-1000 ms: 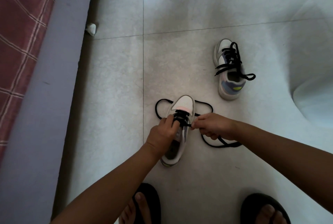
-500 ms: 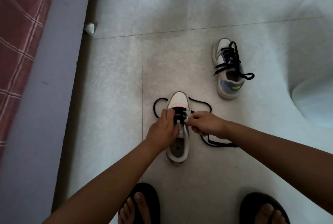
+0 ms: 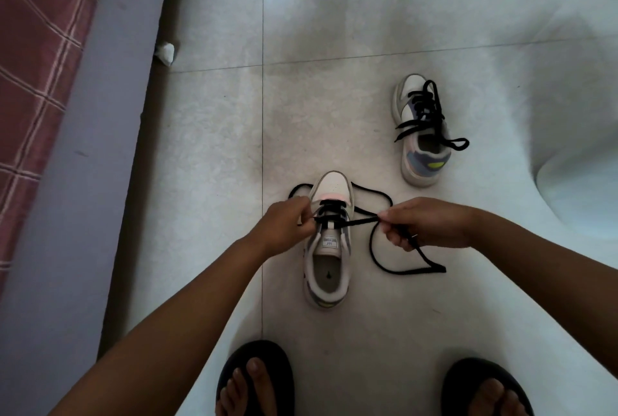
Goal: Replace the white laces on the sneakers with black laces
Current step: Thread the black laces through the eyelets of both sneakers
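On the pale tiled floor, the left hand pinches the near sneaker at its left eyelets while the right hand pinches the black lace, drawn taut across the tongue. The lace's slack loops on the tiles to the right. A second sneaker, laced black, stands farther right; two dark sandals show below, and a plaid cloth lies at left.

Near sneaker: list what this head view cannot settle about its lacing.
- Left-side eyelets of the near sneaker: hidden by the left hand.
- Black lace tip: buried in the right hand, which pinches it.
- Tongue label: too small to read.
- The lace's other end: runs behind the toe, where the left hand covers it.
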Demonstrator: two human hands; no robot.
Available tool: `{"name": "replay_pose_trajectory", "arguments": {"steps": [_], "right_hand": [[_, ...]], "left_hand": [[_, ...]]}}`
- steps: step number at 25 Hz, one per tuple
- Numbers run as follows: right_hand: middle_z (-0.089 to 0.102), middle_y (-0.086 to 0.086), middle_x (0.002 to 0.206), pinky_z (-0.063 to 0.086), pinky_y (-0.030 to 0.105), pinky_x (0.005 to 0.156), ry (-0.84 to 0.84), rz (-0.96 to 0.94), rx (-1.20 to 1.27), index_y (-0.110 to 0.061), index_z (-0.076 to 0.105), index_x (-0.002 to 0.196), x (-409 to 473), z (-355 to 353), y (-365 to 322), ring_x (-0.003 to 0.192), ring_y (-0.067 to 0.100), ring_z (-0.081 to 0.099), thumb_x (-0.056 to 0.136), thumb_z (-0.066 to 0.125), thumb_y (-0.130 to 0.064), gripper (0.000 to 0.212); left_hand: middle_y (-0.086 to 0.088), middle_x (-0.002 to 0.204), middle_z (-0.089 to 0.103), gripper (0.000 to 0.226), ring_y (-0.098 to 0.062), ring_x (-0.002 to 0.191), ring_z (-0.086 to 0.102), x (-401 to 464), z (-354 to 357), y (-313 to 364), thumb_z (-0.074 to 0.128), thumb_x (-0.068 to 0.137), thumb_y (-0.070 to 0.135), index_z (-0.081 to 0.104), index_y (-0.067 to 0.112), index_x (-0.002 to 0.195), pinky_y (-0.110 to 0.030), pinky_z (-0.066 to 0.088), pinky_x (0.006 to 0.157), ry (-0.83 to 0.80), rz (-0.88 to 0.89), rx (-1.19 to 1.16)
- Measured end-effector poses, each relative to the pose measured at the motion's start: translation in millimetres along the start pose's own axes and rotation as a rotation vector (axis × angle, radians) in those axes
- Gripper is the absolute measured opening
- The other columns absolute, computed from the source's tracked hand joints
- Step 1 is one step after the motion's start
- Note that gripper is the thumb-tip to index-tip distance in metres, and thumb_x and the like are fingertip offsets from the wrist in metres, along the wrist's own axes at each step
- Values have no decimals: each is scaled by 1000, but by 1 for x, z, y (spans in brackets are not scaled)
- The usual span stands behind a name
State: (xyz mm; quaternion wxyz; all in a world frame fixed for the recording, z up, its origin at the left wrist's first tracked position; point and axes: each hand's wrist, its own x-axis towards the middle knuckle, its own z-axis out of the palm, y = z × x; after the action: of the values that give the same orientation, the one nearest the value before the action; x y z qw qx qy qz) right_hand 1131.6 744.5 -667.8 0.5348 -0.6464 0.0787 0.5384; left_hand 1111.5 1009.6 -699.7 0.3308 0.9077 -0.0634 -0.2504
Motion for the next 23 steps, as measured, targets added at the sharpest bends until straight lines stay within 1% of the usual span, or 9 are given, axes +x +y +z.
{"name": "replay_pose_trajectory", "arguments": {"steps": [3,6,7,8,10,12,14,18,23], "right_hand": [[54,6,60,47,25,57,-72,-16,199,-14,62,70,-20,-20,-2,55,15,51,81,57,-34,23],[53,6,59,49,28,57,-41,-38,313,-16,64,65,-39,-41,-1,53,17,51,82,53,-32,26],[52,5,58,49,28,56,-2,-48,340,-16,64,64,-45,-48,0,52,17,50,82,52,-31,27],[51,5,57,50,28,54,43,-68,378,-16,63,62,-51,-54,0,50,16,49,83,50,-31,29],[47,1,55,48,27,49,126,-132,471,-17,61,59,-61,-66,0,48,13,46,83,48,-32,32],[43,-2,53,45,24,46,195,-203,543,-19,59,57,-69,-75,-1,46,11,42,83,48,-34,32],[43,-5,53,44,22,44,230,-263,579,-20,59,56,-73,-80,-3,44,9,41,82,48,-35,32],[45,-9,55,43,17,45,279,-394,678,-24,62,59,-74,-85,-12,46,4,43,87,45,-34,35],[38,-12,47,36,10,41,305,-488,728,-28,60,58,-74,-82,-36,42,-1,36,86,45,-42,35]], "left_hand": [[-6,71,56,27,-19,63,55,-6,-9,0,60,84,12,39,21,69,-25,42,56,-33,-34,-66],[0,71,59,12,-11,63,54,-6,-23,-10,57,91,26,52,17,85,-21,42,57,-81,-174,-175],[-1,70,59,18,-11,62,54,-5,-29,-13,52,95,32,55,15,90,-22,42,58,-100,-239,-216],[-2,70,58,24,-12,62,52,-5,-34,-16,47,97,34,57,13,92,-23,42,59,-139,-291,-207],[0,71,53,23,-8,60,47,-6,-42,-21,47,98,30,58,13,87,-20,38,55,-224,-276,9],[5,74,52,13,-2,59,45,-8,-48,-22,55,94,24,60,16,85,-16,37,52,-185,-227,118],[5,73,54,9,-5,61,50,-8,-55,-24,63,88,21,61,15,82,-21,49,57,-123,-254,9],[1,62,47,29,-12,60,49,-8,-64,-22,62,88,36,62,12,71,-24,52,54,-139,-404,-117],[5,48,44,38,-12,46,46,3,-94,-6,62,88,33,51,15,57,-34,47,69,74,-338,-480]]}}
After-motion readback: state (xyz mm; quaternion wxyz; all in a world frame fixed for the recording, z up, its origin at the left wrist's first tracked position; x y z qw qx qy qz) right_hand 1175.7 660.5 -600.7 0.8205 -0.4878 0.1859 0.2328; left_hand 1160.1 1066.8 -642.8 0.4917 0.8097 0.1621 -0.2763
